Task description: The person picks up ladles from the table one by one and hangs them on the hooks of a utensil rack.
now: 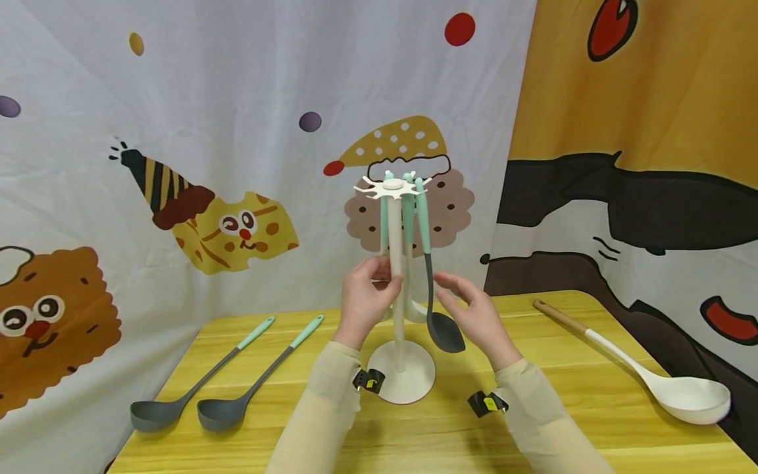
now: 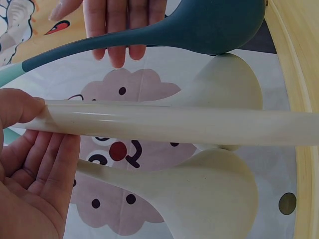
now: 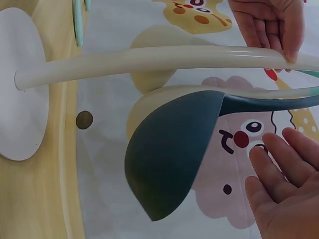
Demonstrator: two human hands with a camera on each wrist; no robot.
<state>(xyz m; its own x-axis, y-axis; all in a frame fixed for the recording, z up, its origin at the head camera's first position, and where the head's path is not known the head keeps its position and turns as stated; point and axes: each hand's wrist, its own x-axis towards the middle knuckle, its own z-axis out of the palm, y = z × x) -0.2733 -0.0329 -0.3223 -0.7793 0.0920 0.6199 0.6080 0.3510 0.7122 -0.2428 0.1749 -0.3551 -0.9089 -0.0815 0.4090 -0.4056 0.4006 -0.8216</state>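
Left hand (image 1: 366, 299) and right hand (image 1: 476, 316) worked on either side of the upright pole (image 1: 395, 230) of a white rack: the left pinched it between thumb and fingers, while the right held nothing, its fingers loosely bent just beside a dark ladle (image 1: 445, 334). That ladle hung by its mint handle from the rack's hooked top (image 1: 393, 186), bowl down, apart from the right fingertips.

The step seemed to be arranging ladles on the rack, with the left hand steadying it; whether the right had just let go or was about to grasp could not be told. Next, the work probably called for a firm left grip while the right kept clear of the swinging bowl or closed on the handle.

Two pale ladles (image 2: 219, 194) hung beyond the pole, crowding that side; hooks at the near left looked bare. Below, the round base (image 1: 414, 388) stood flat on the wooden table (image 1: 426, 441). Two grey ladles (image 1: 222, 413) lay to the left and a white ladle with a wooden handle (image 1: 693, 398) to the right, none blocking the rack. Farthest back hung a cartoon-printed curtain (image 1: 237, 99).
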